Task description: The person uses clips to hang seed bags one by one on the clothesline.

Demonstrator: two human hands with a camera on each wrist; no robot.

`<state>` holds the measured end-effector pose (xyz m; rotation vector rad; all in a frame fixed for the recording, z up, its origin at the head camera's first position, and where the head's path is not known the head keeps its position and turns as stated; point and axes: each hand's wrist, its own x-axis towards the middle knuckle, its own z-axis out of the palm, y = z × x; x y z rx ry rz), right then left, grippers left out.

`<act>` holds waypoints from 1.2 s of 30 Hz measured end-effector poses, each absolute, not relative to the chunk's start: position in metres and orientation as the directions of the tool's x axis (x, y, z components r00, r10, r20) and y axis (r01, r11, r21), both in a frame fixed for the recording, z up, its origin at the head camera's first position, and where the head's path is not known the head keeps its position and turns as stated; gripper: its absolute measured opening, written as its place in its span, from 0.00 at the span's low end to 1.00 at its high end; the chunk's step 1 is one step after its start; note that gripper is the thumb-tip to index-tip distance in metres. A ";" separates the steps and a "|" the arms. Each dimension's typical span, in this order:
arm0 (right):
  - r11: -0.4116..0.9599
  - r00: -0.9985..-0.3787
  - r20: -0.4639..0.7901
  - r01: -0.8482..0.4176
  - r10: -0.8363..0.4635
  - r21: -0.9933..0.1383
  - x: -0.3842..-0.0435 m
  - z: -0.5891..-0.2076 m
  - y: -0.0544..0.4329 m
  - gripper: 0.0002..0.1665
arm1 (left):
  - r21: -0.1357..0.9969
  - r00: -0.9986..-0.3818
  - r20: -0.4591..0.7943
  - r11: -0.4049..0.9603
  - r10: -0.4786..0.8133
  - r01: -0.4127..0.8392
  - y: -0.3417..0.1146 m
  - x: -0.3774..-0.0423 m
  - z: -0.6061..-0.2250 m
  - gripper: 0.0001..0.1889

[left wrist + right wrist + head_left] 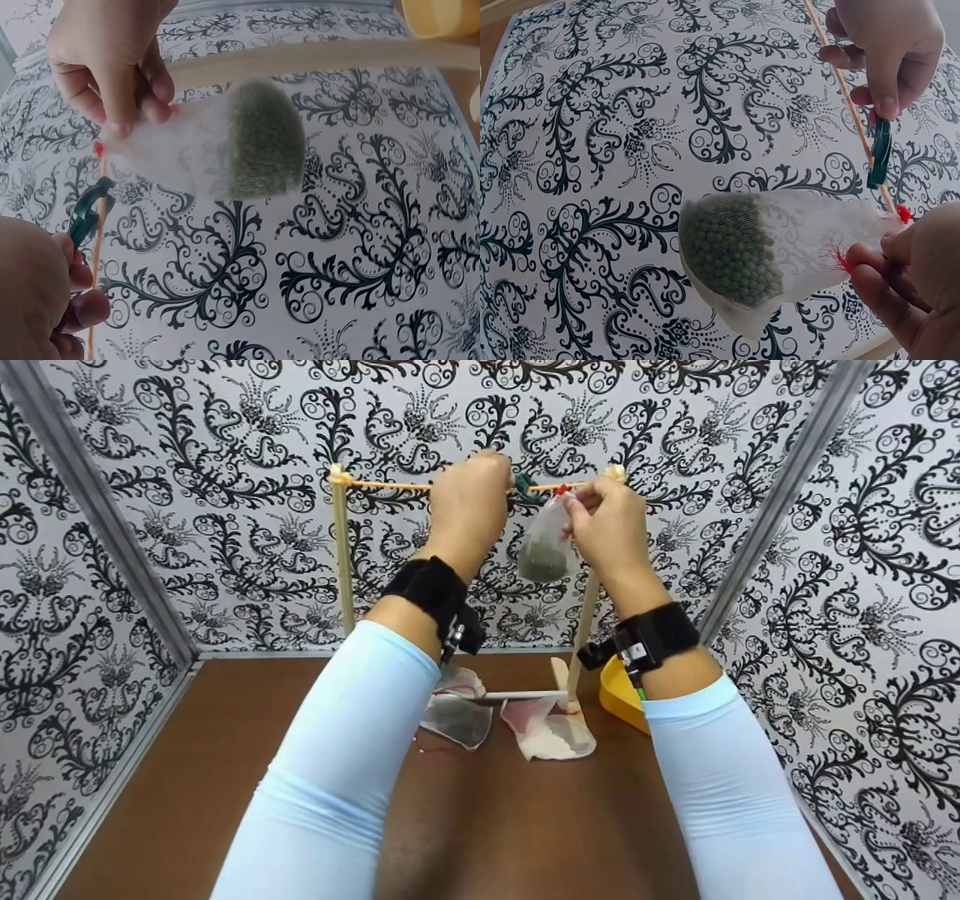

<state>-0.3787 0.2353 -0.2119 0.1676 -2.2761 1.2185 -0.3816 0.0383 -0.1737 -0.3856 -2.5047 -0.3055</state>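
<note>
Your two light-blue sleeves, the left one [330, 765] and the right one [727, 772], are lying nearest the head camera and reaching over a brown tabletop [525, 825]. Patterned walls [247, 510], white with black scrollwork, are enclosing the table, with grey metal edging [105, 502] running up the corners. An orange cord [390, 485] is stretching between two pale wooden posts, the left post [343, 555] and the right post [587, 622].

Your left hand [472, 495] is pinching a dark green clip [881, 154] between thumb and fingers at the cord; you cannot tell whether the clip is biting it. Your right hand [611, 514] is clamping thumb and fingers on the neck of a sheer white bag [545, 540], which is hanging just beside the clip, its red knot [904, 214] touching the cord and small round green pieces filling its bottom.

Below, a bag with dark contents [461, 724] and a bag with white contents [551, 739] are lying on the tabletop near a white rod [525, 695]. A yellow container [622, 697] is sitting beside the right post, partly hidden by your right arm.
</note>
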 end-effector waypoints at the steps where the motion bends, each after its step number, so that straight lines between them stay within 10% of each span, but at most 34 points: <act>1: 0.569 -0.845 0.514 -0.354 0.145 -0.742 -0.379 -0.212 0.234 0.10 | 0.151 -0.797 0.570 0.928 0.199 0.340 0.039 -0.382 -0.175 0.12; 26: 0.490 -0.785 0.606 -0.480 0.131 -0.728 -0.379 -0.213 0.229 0.03 | 0.068 -0.732 0.620 0.909 0.284 0.410 0.047 -0.384 -0.188 0.11; 36: 0.541 -0.802 0.585 -0.443 0.116 -0.715 -0.378 -0.219 0.232 0.08 | 0.041 -0.832 0.416 0.907 0.366 0.420 0.045 -0.383 -0.187 0.19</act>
